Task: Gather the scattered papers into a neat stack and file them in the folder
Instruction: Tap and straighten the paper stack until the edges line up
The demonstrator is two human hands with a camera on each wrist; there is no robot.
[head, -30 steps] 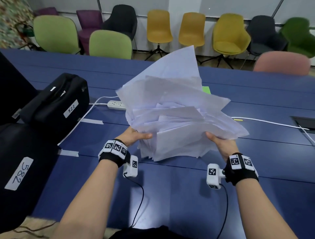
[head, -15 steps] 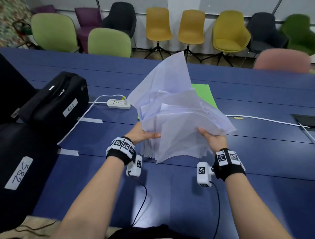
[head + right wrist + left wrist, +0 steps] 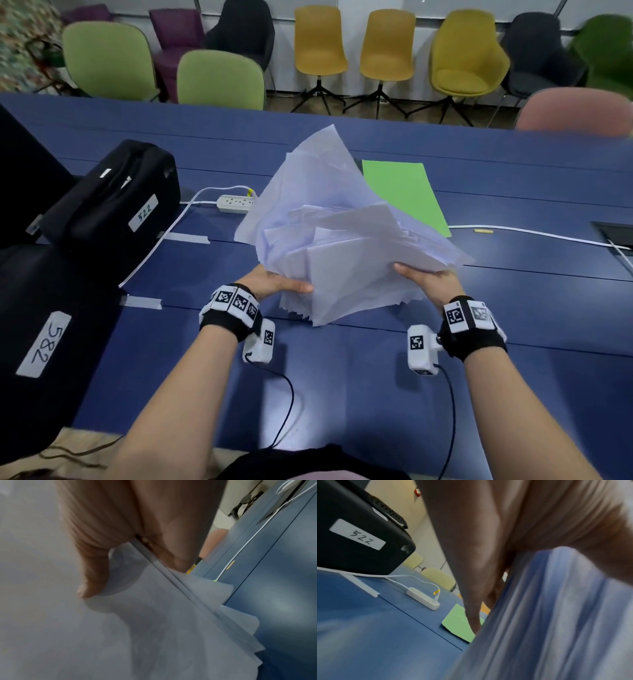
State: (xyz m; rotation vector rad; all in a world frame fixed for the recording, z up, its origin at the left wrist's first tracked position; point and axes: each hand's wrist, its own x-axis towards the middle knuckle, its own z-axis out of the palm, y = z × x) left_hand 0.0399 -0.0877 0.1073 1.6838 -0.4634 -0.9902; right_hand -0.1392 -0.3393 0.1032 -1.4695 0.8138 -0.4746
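A loose, uneven bundle of white papers [image 3: 346, 246] stands tilted on its lower edge on the blue table [image 3: 342, 377]. My left hand [image 3: 274, 284] grips its left side, thumb across the front sheet. My right hand [image 3: 428, 277] grips the right side, thumb on top. In the left wrist view the papers [image 3: 556, 615] run along my fingers [image 3: 471, 615]. The right wrist view shows my thumb [image 3: 89, 585] pressed on the papers [image 3: 154, 628], whose edges fan out unevenly. A green folder [image 3: 407, 195] lies flat on the table behind the bundle, also visible as the folder [image 3: 457, 623] in the left wrist view.
Black cases labelled 522 [image 3: 113, 202] and 582 [image 3: 41, 342] stand at the left. A white power strip [image 3: 236, 202] and its cable lie behind the papers. A white cable [image 3: 534, 233] runs right to a table hatch [image 3: 616, 233]. Chairs [image 3: 219, 78] line the far side.
Both hands have squeezed the sprawling papers into a narrower, more upright bundle and drawn it nearer. The green folder behind it has come into full view.
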